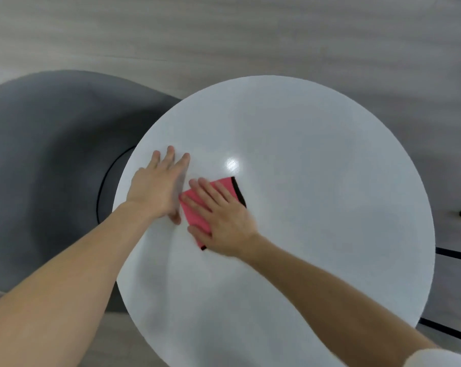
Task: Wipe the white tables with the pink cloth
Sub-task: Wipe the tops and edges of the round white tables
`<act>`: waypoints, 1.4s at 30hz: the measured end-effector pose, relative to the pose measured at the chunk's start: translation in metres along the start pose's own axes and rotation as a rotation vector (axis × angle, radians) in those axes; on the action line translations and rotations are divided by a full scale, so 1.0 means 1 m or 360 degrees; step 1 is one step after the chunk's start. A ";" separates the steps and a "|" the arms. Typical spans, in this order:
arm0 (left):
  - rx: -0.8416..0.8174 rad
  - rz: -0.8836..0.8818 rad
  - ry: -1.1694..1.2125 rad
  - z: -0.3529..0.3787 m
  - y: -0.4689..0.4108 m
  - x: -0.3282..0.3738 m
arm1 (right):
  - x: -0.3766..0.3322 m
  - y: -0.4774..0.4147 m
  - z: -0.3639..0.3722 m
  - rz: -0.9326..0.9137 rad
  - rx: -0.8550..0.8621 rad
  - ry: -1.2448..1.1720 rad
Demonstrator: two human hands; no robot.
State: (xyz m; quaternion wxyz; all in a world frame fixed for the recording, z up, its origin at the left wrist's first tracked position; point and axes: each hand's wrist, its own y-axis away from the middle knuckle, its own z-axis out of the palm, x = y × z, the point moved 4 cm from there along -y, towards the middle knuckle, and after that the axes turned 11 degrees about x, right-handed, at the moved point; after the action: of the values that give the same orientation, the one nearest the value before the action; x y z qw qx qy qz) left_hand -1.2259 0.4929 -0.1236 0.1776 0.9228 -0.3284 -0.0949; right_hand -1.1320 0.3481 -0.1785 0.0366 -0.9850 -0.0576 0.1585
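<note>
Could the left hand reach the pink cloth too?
Probably yes: the left hand lies flat on the round white table right beside the black-edged pink cloth, nothing between them.

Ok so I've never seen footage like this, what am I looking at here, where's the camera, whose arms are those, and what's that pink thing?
There is no machine here. This is one picture from a wide-angle camera worn on a person's head, looking down at their own bare arms, which is why straight edges look bent. Below the arms is a round white table, seen from above. It stands on a pale wooden floor, with a grey padded seat to its left. The right hand lies flat, fingers straight, on a pink cloth with a black edge, pressing it onto the tabletop to wipe it. The left hand rests flat on the table just beside the cloth and holds nothing.
</note>
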 end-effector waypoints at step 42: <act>-0.0031 0.0021 -0.0058 0.002 0.000 -0.004 | 0.213 -0.132 -0.062 0.1204 0.0292 0.0286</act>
State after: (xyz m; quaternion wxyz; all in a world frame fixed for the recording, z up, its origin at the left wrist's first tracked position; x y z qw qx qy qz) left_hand -1.2297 0.4949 -0.1249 0.1811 0.9170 -0.3369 -0.1135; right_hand -0.9247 0.5017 -0.1731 0.0684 -0.9393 0.3270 0.0785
